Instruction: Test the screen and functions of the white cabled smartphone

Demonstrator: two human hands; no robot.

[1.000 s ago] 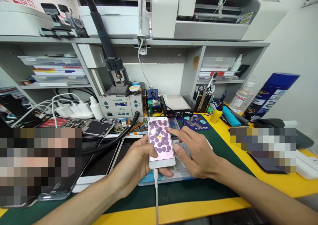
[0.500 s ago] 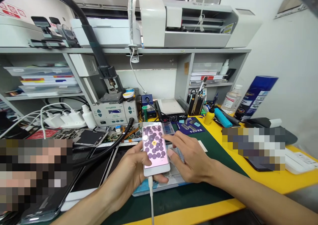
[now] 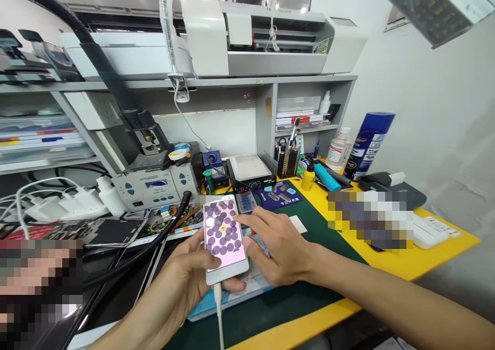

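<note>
A white smartphone (image 3: 226,239) lies tilted back in my left hand (image 3: 188,270), its fingers behind it and the thumb on the lower left of the screen. Many purple circles and a small yellow figure show on its pink display. From its bottom edge a white charging cable (image 3: 218,309) runs down out of view. My right hand (image 3: 276,244) is at the phone's right side, index finger stretched to the screen's upper right edge and thumb near the lower side. That hand holds nothing. Below the phone is a clear and blue flat case (image 3: 247,294), partly hidden.
A grey hot-air station (image 3: 150,190) and a black hose (image 3: 185,205) stand to the left. Circuit boards and dark panels lie nearby. At right are a yellow bottle (image 3: 308,179), a blue spray can (image 3: 369,146) and blurred items. A green mat (image 3: 320,267) covers the yellow table.
My view has turned a little to the right, so everything shifts left in the picture. Both hands keep nearly the same place around the phone, and its screen pattern looks alike.
</note>
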